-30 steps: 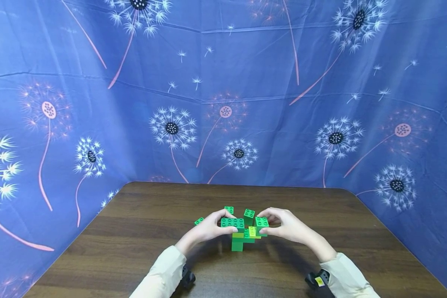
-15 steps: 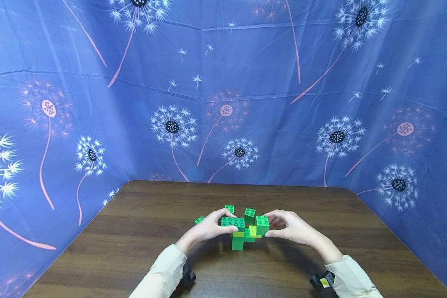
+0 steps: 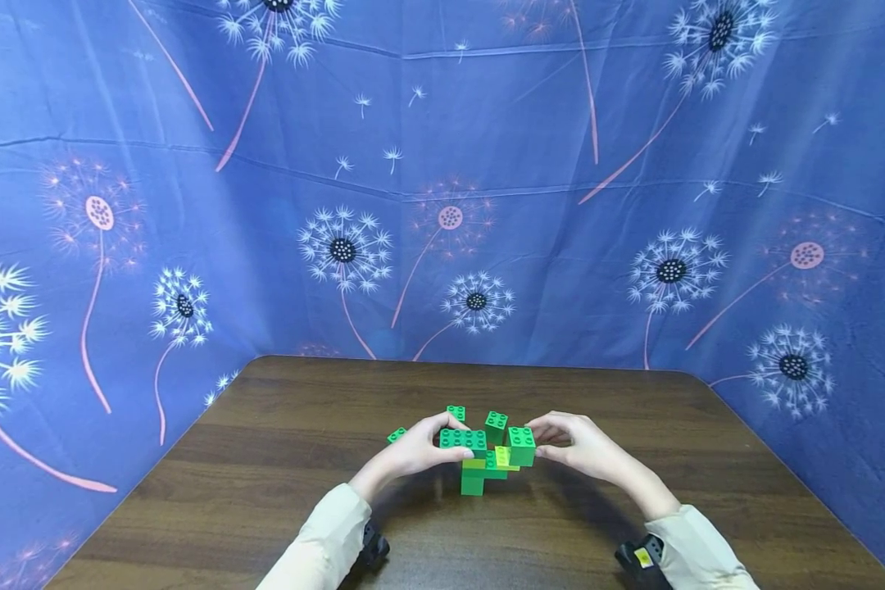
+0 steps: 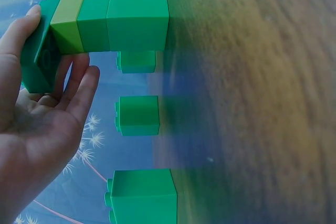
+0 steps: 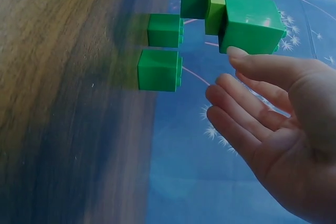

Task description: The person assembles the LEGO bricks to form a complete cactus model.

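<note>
A model of green and yellow-green toy building bricks stands on the table, with a single green brick (image 3: 472,484) at its foot. My left hand (image 3: 411,452) grips the long dark green brick (image 3: 462,442) at its upper left, thumb at the front and fingers behind. At the upper right sits a tall green brick (image 3: 521,447), beside a flat yellow-green piece (image 3: 503,457). My right hand (image 3: 579,444) is just right of that tall brick. In the right wrist view its thumb tip meets the brick's lower corner, and the other fingers (image 5: 241,111) extend loosely, holding nothing.
Loose green bricks lie beyond the model: one (image 3: 496,425) behind its right part, one (image 3: 456,412) farther back, and another (image 3: 397,435) past my left hand. The brown wooden table (image 3: 302,393) ends at a blue dandelion-print cloth (image 3: 560,246).
My right hand has let go of the tall green brick and drawn slightly to the right. My left hand keeps its grip on the long brick.
</note>
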`<state>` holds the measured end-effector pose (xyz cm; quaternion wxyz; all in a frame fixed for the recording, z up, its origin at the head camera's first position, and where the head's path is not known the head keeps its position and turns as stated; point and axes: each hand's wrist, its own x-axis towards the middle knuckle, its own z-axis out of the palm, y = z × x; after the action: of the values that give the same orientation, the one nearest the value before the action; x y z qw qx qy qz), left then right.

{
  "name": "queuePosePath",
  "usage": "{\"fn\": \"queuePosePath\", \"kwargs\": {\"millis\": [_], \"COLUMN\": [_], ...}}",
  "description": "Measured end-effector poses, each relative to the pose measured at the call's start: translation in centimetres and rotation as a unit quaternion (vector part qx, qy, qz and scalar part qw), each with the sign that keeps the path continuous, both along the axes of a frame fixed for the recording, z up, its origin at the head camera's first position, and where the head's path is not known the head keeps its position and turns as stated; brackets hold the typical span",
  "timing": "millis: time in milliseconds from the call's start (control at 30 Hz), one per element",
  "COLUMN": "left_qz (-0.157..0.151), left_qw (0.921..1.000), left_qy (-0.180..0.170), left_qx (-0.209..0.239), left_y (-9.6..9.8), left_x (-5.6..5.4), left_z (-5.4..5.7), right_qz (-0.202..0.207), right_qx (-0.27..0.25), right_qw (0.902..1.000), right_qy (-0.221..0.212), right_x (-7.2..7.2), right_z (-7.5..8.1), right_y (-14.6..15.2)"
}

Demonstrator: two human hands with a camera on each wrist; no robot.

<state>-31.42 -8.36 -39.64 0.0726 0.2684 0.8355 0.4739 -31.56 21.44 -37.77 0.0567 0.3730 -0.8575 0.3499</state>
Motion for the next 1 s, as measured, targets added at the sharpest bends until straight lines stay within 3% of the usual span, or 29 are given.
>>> {"fn": "queuePosePath", "kwargs": {"millis": [433,867,1000], "left_qz": [0.006,0.014,0.015], "left_qw": [1.0,0.9996,0.9996], "left_qy": [0.002,0.023,0.023], "left_qx": [0.0,0.0,0.008], "left_y": [0.0,0.1,0.2], "left_x": [0.1,-0.1,0.1], "left_z": [0.1,-0.3,-0.1], "right_qz": [-0.02,-0.037,-0.036], "right_qx": [-0.015,-0.013,-0.01], "right_qw": [0.9978,0.9957,0.9967], "right_qy": [0.061,0.084,0.072], "right_x": [-1.3,-2.9,-3.4], "right_z": [-0.6,-1.7,-1.9], "right_y": [-0.9,-2.0,-2.7]}}
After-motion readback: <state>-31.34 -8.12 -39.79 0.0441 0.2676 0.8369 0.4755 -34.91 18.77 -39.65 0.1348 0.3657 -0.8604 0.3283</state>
